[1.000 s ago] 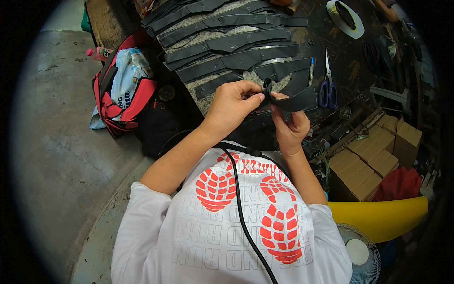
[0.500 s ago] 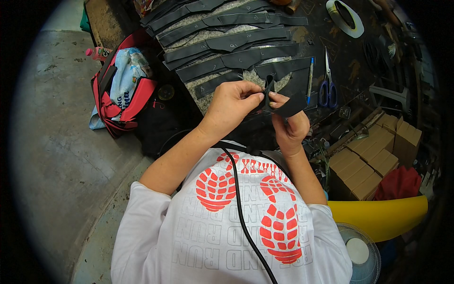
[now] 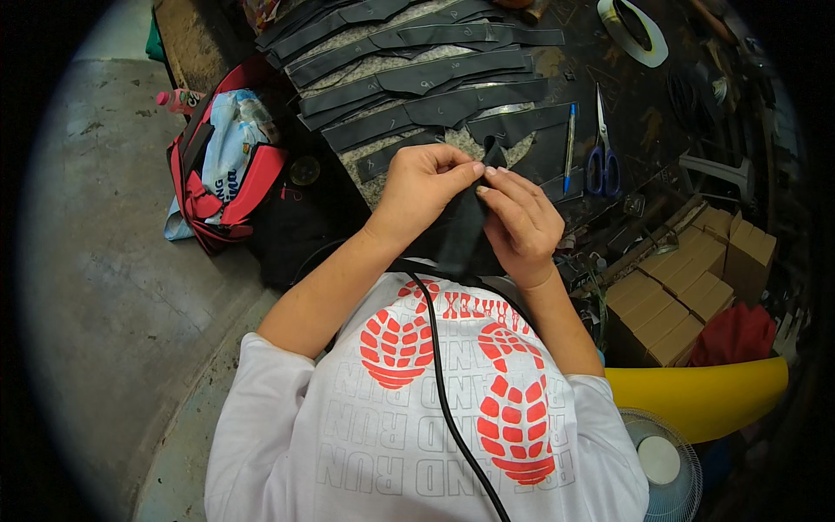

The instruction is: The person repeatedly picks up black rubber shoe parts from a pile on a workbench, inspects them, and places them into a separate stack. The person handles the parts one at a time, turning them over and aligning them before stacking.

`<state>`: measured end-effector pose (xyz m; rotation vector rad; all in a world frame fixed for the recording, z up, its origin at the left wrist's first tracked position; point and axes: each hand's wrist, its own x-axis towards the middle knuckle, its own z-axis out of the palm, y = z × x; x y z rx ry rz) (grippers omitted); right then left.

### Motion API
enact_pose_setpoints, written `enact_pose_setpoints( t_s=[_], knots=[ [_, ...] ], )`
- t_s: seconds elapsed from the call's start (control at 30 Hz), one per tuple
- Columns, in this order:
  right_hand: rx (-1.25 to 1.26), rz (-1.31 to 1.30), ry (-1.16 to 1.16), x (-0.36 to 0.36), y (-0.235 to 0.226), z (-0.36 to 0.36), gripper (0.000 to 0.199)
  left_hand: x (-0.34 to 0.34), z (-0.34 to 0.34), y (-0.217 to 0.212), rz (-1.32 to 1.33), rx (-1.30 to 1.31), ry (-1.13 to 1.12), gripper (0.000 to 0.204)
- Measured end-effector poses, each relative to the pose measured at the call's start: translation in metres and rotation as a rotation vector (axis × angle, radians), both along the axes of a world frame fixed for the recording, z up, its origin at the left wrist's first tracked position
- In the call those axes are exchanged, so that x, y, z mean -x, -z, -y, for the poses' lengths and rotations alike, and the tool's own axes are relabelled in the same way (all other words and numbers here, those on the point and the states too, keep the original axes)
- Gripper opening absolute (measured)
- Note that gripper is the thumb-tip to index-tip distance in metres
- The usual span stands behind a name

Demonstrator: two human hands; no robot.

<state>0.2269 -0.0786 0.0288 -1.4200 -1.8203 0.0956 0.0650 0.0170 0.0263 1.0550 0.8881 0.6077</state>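
Pinched between the fingertips of both hands is a black strip of leather-like material (image 3: pixel 464 235). Its lower end hangs toward my shirt, and a folded loop sticks up beyond the fingers. My left hand (image 3: pixel 424 184) is closed on it, thumb against forefinger. From the other side my right hand (image 3: pixel 524 224) grips the same strip, its fingertips meeting the left thumb. Just past the hands lie several cut black pieces (image 3: pixel 429 76) with small pale marks, in overlapping rows on a speckled surface (image 3: pixel 374 187). A blue pen (image 3: pixel 570 150) lies right of them, beside blue-handled scissors (image 3: pixel 602 161).
At the far right of the dark table lies a tape roll (image 3: pixel 654 54). Cardboard boxes (image 3: pixel 657 313), a yellow curved object (image 3: pixel 696 396) and a fan (image 3: pixel 661 461) are on my right. A red-and-black bag (image 3: pixel 261 178) and a pink-capped bottle (image 3: pixel 181 100) are on the left.
My right hand has turned inward and moved left to meet the left fingertips. The strip's free end has swung from the right to hang down between my hands.
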Motion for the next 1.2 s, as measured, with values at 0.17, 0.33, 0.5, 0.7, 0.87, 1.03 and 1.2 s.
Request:
enact_pose_setpoints(
  t_s=[0.17, 0.33, 0.5, 0.7, 0.87, 1.03, 1.2],
  knots=[
    [0.01, -0.366, 0.003, -0.002, 0.002, 0.001, 0.06, 0.006, -0.003, -0.001, -0.152, -0.374, 0.042, 0.016],
    [0.384, -0.846, 0.004, -0.028, -0.004, -0.009, 0.068, 0.009, -0.005, -0.008, -0.133, -0.812, 0.123, 0.012],
    [0.429, -0.99, 0.014, -0.022, -0.005, -0.006, 0.059, 0.009, 0.0, -0.013, -0.188, -0.932, 0.148, 0.011],
    [0.521, -1.238, 0.069, -0.017, -0.012, -0.011, 0.073, 0.008, 0.002, -0.014, -0.225, -0.781, 0.122, 0.011],
    [0.654, -1.11, 0.016, -0.021, -0.019, -0.011, 0.094, 0.011, 0.001, -0.012, -0.233, -0.735, 0.176, 0.015],
    [0.585, -1.076, 0.038, -0.015, -0.013, -0.009, 0.089, 0.018, -0.002, -0.008, -0.167, -0.233, 0.287, 0.031],
    [0.514, -1.111, 0.14, -0.03, -0.008, -0.006, 0.081, 0.048, -0.014, -0.006, -0.144, 0.096, 0.466, 0.051]
  ],
)
